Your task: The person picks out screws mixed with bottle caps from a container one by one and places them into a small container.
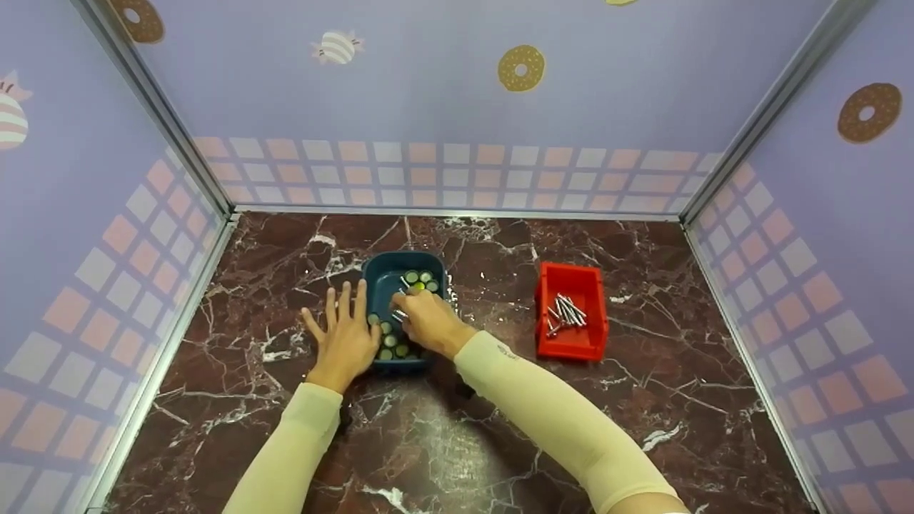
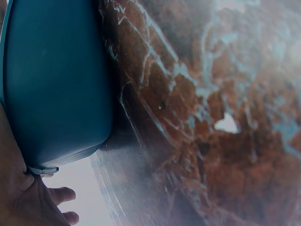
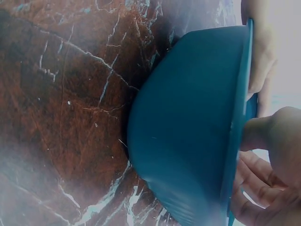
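Observation:
A dark blue-green plastic basin holds several small round pale-green-topped pieces and a few slim metal bolts or screws. My left hand rests at its left rim with fingers spread, the thumb by the round pieces. In the left wrist view the basin's outer wall hides most of that hand. My right hand reaches into the basin from the right, fingers bent down over the metal pieces. The basin's side covers those fingertips in the right wrist view, so whether they pinch anything is hidden.
To the right stands a red plastic bin with several silver screws or bolts inside. Both rest on a dark red marble-patterned surface. Patterned lilac panels enclose its back and sides.

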{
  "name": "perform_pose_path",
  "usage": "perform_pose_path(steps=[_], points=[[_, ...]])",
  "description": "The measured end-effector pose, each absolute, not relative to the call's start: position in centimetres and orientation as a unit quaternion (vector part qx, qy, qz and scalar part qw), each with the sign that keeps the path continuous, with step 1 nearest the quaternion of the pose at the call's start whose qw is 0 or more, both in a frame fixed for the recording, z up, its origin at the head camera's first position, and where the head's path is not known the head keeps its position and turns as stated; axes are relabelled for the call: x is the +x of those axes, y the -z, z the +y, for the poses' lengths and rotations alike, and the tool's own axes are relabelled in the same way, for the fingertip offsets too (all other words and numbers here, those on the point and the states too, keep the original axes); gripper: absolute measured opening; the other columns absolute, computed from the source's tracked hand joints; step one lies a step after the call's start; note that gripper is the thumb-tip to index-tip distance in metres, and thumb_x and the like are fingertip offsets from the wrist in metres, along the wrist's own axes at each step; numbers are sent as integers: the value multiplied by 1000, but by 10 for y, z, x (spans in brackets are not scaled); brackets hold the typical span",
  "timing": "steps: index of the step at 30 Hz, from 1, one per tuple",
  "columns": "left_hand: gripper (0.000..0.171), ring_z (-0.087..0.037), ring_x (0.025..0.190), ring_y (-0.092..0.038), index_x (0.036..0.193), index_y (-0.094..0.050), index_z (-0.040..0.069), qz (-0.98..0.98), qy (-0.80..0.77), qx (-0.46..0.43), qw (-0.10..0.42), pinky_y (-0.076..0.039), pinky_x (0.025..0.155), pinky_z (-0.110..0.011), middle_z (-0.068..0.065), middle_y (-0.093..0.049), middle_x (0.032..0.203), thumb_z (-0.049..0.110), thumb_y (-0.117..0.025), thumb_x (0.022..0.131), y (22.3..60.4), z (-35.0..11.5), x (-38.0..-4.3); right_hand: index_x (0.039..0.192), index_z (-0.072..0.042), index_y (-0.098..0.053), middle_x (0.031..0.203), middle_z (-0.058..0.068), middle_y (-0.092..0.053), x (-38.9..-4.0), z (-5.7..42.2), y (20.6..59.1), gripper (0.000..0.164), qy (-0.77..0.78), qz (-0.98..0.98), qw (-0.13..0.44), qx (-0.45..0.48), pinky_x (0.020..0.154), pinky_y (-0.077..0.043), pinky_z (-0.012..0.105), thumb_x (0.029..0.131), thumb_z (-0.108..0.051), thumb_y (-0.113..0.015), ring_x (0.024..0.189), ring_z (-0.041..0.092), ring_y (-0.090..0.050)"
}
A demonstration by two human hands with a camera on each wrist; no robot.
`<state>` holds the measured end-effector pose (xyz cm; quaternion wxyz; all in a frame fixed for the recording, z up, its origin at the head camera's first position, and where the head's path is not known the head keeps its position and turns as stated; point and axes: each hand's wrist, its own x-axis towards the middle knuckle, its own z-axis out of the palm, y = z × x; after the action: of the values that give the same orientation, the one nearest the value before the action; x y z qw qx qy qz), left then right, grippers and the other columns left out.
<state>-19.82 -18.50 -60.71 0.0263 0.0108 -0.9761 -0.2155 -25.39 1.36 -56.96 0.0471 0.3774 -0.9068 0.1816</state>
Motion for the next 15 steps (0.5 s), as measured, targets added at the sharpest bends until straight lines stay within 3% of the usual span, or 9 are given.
perform_pose_path(steps=[15], points=[[79, -54, 183, -6, 189, -17, 15, -977, 214, 10, 24, 11, 134, -92, -25, -18, 195, 31, -54, 121, 609, -186, -200, 132, -4, -84, 128, 19, -85, -254, 30, 560, 35, -225, -896, 65, 376, 96, -72, 46, 98, 6, -84, 115, 37, -85]])
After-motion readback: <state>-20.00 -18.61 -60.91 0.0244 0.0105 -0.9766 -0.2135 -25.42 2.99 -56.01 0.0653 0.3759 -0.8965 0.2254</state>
